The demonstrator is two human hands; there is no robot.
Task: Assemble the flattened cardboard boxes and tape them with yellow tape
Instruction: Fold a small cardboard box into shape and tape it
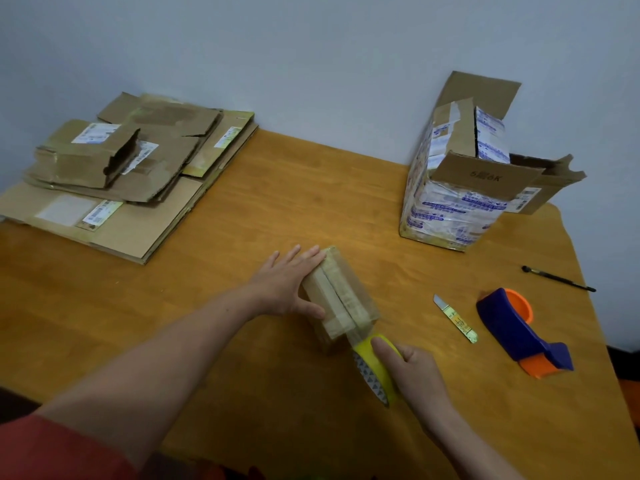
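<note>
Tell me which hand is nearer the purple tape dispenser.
Right. The right hand, gripping the yellow tape roll, is just left of the tape dispenser; the left hand presses the small box, farther left.

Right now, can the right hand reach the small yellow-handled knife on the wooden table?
Probably yes: nothing lies between the right hand and the small yellow-handled knife, but the hand grips the yellow tape roll.

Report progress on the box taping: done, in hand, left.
Done: one small box is folded up, flaps closed. In hand: the left hand presses it while the right hand grips the yellow tape roll at its near end. Left: the stack of flattened boxes lies flat; the tall box stands open.
</note>
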